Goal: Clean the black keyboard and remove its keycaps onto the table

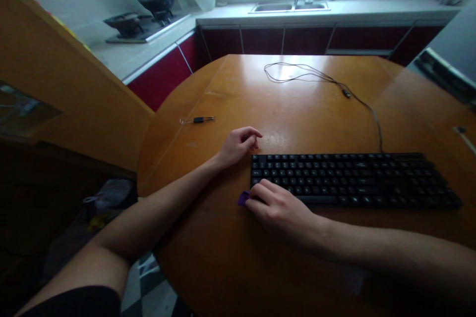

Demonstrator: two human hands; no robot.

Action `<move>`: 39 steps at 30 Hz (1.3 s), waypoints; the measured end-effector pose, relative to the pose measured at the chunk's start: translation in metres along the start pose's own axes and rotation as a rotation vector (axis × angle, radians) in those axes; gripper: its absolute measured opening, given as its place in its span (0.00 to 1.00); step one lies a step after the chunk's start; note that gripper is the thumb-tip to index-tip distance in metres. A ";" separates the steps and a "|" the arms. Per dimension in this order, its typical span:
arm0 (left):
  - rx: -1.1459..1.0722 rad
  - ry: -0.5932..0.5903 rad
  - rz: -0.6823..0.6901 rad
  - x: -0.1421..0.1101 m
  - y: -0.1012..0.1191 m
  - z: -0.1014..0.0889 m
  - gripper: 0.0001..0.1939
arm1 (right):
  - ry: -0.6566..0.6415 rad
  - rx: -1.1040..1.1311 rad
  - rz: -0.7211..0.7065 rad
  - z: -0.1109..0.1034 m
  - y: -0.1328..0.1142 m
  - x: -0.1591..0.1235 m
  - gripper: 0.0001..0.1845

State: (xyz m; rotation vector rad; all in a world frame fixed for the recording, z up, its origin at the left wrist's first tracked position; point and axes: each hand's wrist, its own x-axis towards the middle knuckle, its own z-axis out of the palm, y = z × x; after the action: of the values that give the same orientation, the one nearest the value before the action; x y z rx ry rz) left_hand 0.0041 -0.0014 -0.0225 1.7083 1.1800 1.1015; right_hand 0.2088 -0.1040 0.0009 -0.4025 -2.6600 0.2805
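A black keyboard (353, 181) lies on a round wooden table (297, 104), its cable (308, 77) looping toward the far edge. My left hand (238, 146) rests on the table just beyond the keyboard's far left corner, fingers curled loosely, nothing visible in them. My right hand (277, 205) sits at the keyboard's near left corner, fingers closed on a small purple object (243, 198) that pokes out to the left. What the purple object is cannot be made out.
A small black-handled tool with a wire loop (197, 120) lies on the table's left side. A kitchen counter with a sink (290, 7) and a stove with pans (143, 20) runs behind. A wooden panel (55, 69) stands at left.
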 end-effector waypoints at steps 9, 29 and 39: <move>0.004 -0.002 -0.013 0.000 0.003 0.001 0.09 | 0.146 0.020 0.280 -0.007 0.037 0.005 0.13; 0.039 -0.014 0.023 0.001 0.000 0.000 0.09 | 0.192 -0.106 0.432 -0.018 0.066 0.006 0.15; 0.007 -0.001 0.007 0.001 0.001 0.000 0.08 | -0.047 -0.179 0.245 -0.014 0.011 0.001 0.13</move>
State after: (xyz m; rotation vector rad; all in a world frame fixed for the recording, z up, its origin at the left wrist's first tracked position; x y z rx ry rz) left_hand 0.0046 -0.0010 -0.0218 1.7196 1.1794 1.1013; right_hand 0.2167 -0.0918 0.0111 -0.7900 -2.6907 0.1260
